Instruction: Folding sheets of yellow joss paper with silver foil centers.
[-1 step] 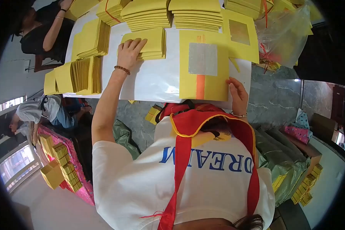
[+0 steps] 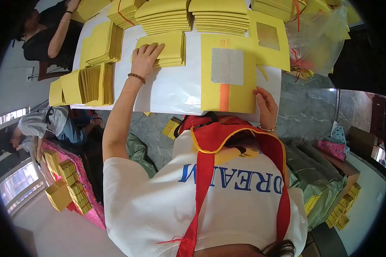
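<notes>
Yellow paper stack (image 2: 172, 48) lies beneath the left hand (image 2: 145, 56), fingers spread on top. Open white tabletop (image 2: 176, 88) separates it from a silver-patched sheet (image 2: 227, 66); at the sheet's right edge is the right hand (image 2: 266, 105), its grip unclear.

left fingers (image 2: 149, 48) on yellow stack (image 2: 172, 43) | right fingers (image 2: 266, 97) at edge of silver-patched yellow sheet (image 2: 228, 73) | white tabletop (image 2: 168, 88)
</notes>
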A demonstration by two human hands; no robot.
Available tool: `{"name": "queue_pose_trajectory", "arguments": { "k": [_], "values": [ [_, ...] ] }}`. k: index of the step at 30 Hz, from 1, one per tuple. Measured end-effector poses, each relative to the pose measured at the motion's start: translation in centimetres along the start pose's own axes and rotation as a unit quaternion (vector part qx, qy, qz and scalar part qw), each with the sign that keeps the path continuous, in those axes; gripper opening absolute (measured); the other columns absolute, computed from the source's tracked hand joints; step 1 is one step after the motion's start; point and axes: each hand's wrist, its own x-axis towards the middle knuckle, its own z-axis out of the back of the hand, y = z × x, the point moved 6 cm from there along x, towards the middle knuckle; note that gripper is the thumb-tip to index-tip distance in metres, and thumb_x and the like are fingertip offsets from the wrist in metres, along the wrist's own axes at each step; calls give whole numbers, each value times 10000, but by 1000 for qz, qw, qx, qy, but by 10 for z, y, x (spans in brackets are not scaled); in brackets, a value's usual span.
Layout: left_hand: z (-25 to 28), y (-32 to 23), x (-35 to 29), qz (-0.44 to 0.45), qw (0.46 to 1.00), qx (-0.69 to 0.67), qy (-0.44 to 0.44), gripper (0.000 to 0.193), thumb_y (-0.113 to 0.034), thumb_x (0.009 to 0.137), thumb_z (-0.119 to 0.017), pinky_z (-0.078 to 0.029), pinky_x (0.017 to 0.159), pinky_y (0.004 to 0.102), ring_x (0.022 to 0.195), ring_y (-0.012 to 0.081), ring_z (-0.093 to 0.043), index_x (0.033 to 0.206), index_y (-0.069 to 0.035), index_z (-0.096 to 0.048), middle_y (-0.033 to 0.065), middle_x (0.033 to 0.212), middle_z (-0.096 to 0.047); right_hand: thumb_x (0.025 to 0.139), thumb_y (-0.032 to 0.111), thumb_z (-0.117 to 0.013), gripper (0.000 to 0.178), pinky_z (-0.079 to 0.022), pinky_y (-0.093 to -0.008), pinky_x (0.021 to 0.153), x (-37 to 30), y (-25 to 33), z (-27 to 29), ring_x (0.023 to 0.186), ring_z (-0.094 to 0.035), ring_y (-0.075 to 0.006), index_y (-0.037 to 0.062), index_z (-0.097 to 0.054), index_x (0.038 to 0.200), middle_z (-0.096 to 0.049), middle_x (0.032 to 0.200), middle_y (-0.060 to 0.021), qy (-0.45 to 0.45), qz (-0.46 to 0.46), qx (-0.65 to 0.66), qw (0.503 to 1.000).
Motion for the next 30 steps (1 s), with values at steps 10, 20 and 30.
{"name": "queue_pose_trajectory", "arguments": {
  "k": [10, 20, 30],
  "values": [
    [-21, -17, -12, 5, 994, 24, 107, 737, -204, 720, -628, -311, 953, 446, 1191, 304, -346, 1357, -88, -278, 138, 1334, -332, 864, 115, -555, 226, -428, -265, 819, 2, -4, -1, 926, -556, -147, 30, -584, 1072, -596, 1033, -66, -25, 23, -60, 998],
    [16, -21, -5, -12, 990, 32, 139, 776, -100, 679, -641, -290, 975, 466, 1221, 300, -331, 1364, -157, -281, 126, 1363, -316, 766, 65, -626, 287, -381, -328, 921, 2, 21, -19, 1059, -496, -256, 40, -598, 1050, -554, 1090, -98, 34, 217, -309, 925],
    [78, -195, -22, -229, 937, -253, 81, 495, -325, 761, -630, -372, 819, 356, 1030, 253, -475, 1179, -88, -513, 85, 1140, -512, 745, 94, -637, 248, -392, -340, 893, 1, 17, -18, 1027, -500, -259, 59, -627, 990, -562, 1071, -86, 20, 215, -282, 935]
  ]
}}
